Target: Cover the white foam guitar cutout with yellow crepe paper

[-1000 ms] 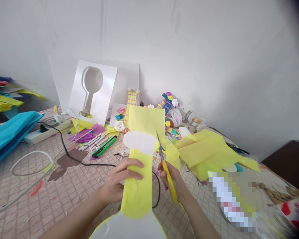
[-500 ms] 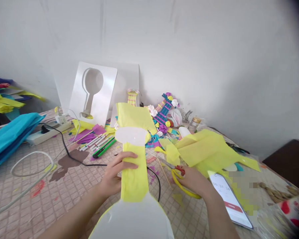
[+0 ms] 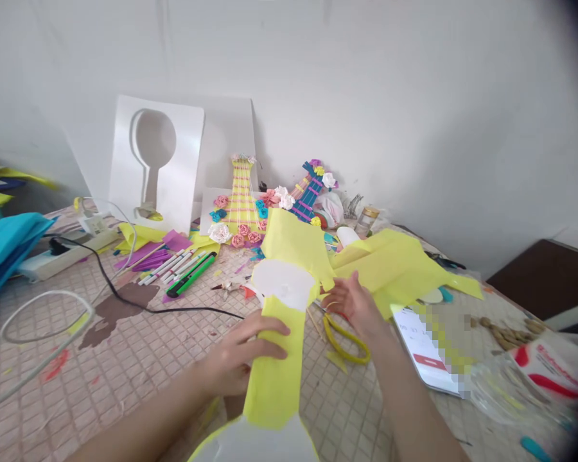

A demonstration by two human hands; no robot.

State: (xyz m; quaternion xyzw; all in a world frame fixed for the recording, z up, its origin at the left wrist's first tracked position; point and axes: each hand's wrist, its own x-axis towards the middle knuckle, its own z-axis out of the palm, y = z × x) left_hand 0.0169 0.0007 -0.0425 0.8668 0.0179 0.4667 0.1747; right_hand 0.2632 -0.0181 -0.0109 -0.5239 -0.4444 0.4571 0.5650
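My left hand (image 3: 250, 350) is wrapped around the narrow neck of a white foam cutout (image 3: 284, 282), which has yellow paper (image 3: 277, 378) covering that neck. Its wide white lower part runs off the bottom edge of the view. A loose flap of yellow paper (image 3: 296, 240) sticks up beyond the rounded white end. Beside this flap, on the right, my right hand (image 3: 354, 305) has its fingers extended and thumb apart; its fingertips are close to the paper's edge, and contact cannot be made out. Under that hand, scissors with yellow handles (image 3: 351, 356) lie on the table.
Yellow paper sheets (image 3: 390, 263) and a phone (image 3: 426, 353) lie on the right, near a clear plastic container (image 3: 498, 388). Left are markers (image 3: 166, 266), a green cutter (image 3: 191, 274), cables and a power strip (image 3: 67, 253). Decorated models (image 3: 242, 199) and a foam frame (image 3: 187, 147) stand behind.
My right hand has let go of the scissors and moved up to the yellow flap. The cutout, still in my left hand, sits further right and lower in view.
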